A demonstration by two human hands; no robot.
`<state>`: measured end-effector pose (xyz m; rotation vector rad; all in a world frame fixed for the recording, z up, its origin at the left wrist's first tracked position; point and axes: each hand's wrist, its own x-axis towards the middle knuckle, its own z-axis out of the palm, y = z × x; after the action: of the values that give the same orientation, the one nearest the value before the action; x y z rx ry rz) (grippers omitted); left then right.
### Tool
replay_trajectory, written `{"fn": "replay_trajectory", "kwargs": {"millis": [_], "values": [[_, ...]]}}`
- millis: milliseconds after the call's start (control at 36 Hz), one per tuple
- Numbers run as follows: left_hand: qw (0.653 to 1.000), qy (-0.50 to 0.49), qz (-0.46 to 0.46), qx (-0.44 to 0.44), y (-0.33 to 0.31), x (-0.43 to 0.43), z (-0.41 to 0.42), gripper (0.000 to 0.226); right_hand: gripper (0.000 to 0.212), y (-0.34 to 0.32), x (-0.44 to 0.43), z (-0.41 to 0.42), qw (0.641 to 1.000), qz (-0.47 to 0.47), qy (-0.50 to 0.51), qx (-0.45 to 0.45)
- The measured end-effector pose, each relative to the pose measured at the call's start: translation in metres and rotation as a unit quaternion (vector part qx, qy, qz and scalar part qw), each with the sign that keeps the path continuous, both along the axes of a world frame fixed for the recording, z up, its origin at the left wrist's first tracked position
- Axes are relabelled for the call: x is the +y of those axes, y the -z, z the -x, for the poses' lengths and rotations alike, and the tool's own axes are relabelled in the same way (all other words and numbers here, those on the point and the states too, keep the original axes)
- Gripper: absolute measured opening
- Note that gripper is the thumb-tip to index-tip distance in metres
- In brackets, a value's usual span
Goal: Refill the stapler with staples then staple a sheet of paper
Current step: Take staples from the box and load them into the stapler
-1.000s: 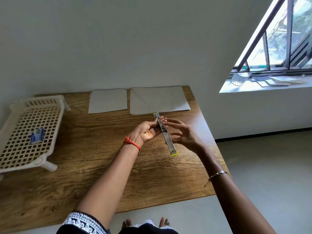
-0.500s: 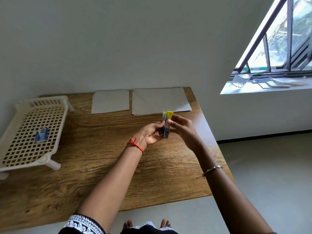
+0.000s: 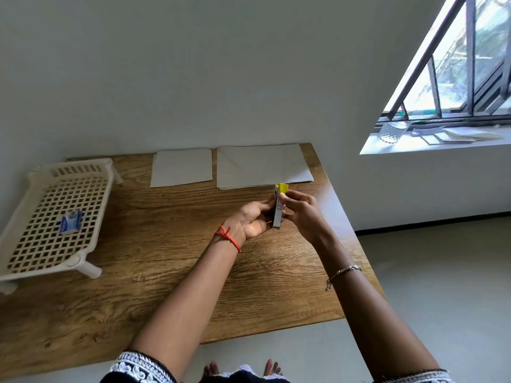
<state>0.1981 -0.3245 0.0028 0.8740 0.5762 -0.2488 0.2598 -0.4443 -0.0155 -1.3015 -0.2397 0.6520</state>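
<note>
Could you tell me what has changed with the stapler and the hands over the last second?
The stapler, swung open into a long strip a second ago, has been folded shut; it now stands upright between the left hand and the right hand, which closed onto it. The small blue box in the white tray and the paper sheets have not moved.

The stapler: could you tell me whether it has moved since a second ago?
Yes. The stapler, held by both hands, was unfolded and is now folded shut, its yellow end nearer the larger paper sheet.
</note>
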Motion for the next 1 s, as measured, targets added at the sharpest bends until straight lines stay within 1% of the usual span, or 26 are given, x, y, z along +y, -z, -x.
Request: {"fn": "replay_trajectory", "kwargs": {"millis": [83, 194, 333, 444, 583, 694, 806, 1000], "values": [[1.000, 0.002, 0.008, -0.001, -0.003, 0.000, 0.001, 0.029, 0.026, 0.000, 0.000, -0.001, 1.000, 0.007, 0.003, 0.004], [1.000, 0.013, 0.006, -0.001, -0.006, 0.000, 0.005, 0.027, 0.018, -0.001, -0.001, 0.000, 1.000, 0.007, -0.004, 0.006], [1.000, 0.020, -0.007, 0.011, -0.004, 0.004, 0.006, 0.026, 0.017, -0.004, -0.005, 0.004, 0.998, -0.023, -0.052, 0.034], [1.000, 0.019, -0.003, 0.014, -0.005, 0.004, 0.010, 0.026, 0.021, -0.002, -0.006, 0.003, 0.995, -0.053, -0.075, 0.049], [1.000, 0.016, 0.013, 0.017, -0.009, 0.006, 0.011, 0.029, 0.027, 0.003, -0.004, 0.003, 0.993, -0.069, -0.080, 0.059], [0.999, 0.007, 0.038, 0.012, -0.007, 0.011, 0.012, 0.028, 0.036, 0.006, -0.001, 0.004, 0.995, -0.054, -0.069, 0.054], [0.999, 0.011, 0.033, 0.007, -0.003, 0.018, 0.015, 0.026, 0.045, 0.005, 0.004, 0.003, 0.995, -0.026, -0.078, 0.065], [1.000, 0.004, 0.024, 0.014, 0.006, 0.036, 0.024, 0.022, 0.048, 0.006, 0.020, 0.000, 0.991, -0.021, -0.052, 0.121]]}}
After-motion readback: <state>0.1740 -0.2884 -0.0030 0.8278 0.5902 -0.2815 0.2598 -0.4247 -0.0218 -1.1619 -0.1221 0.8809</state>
